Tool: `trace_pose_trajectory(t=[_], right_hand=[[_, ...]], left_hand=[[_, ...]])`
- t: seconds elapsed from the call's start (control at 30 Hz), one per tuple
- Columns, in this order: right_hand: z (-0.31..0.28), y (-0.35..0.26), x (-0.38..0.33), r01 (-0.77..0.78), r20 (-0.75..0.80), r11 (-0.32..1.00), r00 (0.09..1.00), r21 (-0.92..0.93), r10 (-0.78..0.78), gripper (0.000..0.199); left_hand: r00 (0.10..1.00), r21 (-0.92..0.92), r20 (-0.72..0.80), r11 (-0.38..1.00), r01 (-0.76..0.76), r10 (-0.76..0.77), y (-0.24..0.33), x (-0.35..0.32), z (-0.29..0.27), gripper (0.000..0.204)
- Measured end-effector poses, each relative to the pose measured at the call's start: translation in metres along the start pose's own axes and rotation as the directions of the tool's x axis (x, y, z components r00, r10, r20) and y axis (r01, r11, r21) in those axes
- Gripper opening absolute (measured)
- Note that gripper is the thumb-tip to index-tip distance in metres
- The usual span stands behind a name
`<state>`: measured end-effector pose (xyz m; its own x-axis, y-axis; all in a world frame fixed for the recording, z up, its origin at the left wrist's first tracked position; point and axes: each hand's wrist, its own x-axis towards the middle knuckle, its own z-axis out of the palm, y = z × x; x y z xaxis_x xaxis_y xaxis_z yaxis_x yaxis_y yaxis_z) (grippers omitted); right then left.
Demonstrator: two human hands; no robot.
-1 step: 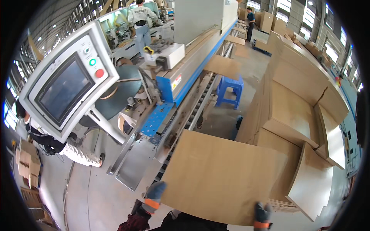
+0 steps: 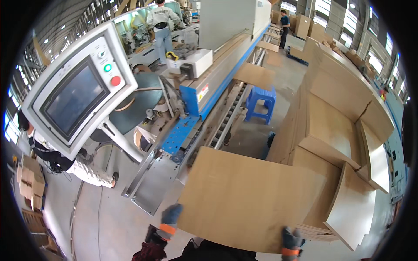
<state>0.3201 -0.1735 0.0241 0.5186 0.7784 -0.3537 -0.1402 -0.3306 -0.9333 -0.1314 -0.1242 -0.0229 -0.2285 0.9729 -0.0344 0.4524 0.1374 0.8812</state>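
Note:
A large flat wooden board [image 2: 244, 195] is held level in front of me, its far edge by the machine's roller track [image 2: 228, 115]. My left hand [image 2: 171, 215], in a grey glove with an orange cuff, is closed on the board's near left corner. My right hand [image 2: 291, 238], gloved the same way, grips the near edge towards the right; some of its fingers are hidden by the board. Left of the board lies the machine's metal infeed plate [image 2: 152, 187], with a blue perforated plate [image 2: 178, 135] beyond it.
A control panel [image 2: 78, 95] on an arm stands at the left. Stacked boards [image 2: 331, 126] rise close on my right. A blue stool [image 2: 261, 104] stands beyond, beneath another board [image 2: 254, 76]. People work at the left [image 2: 61, 156] and in the background [image 2: 162, 26].
The board and both my hands have shifted slightly to the left. My hands keep their hold on it.

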Motion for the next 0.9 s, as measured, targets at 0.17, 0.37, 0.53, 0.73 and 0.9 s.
trace_pose_trajectory(t=[0.17,0.37,0.53,0.73,0.9], right_hand=[[0.136,0.101,0.005,-0.057,0.08,0.798,0.997,0.6,0.01,0.027],[0.261,0.09,-0.018,0.142,0.011,0.928,0.989,-0.344,-0.147,0.037],[0.291,0.075,0.026,0.033,-0.044,0.999,0.998,-0.001,-0.033,0.029],[0.299,0.074,0.105,0.239,0.011,0.946,0.97,-0.22,-0.243,0.031],[0.279,-0.039,0.072,0.313,0.034,0.743,0.931,-0.592,-0.365,0.051]], left_hand=[[0.917,0.776,-0.249,0.63,-0.003,0.312,0.018,0.037,-0.06,0.043],[0.908,0.633,0.171,0.664,-0.399,0.382,0.0,0.042,-0.034,0.054],[0.869,0.702,0.204,0.551,-0.451,0.45,-0.012,0.096,-0.011,0.056],[0.841,0.66,0.118,0.591,-0.463,0.528,-0.003,0.157,0.035,0.056],[0.841,0.746,0.198,0.48,-0.462,0.503,0.01,0.215,0.07,0.056]])
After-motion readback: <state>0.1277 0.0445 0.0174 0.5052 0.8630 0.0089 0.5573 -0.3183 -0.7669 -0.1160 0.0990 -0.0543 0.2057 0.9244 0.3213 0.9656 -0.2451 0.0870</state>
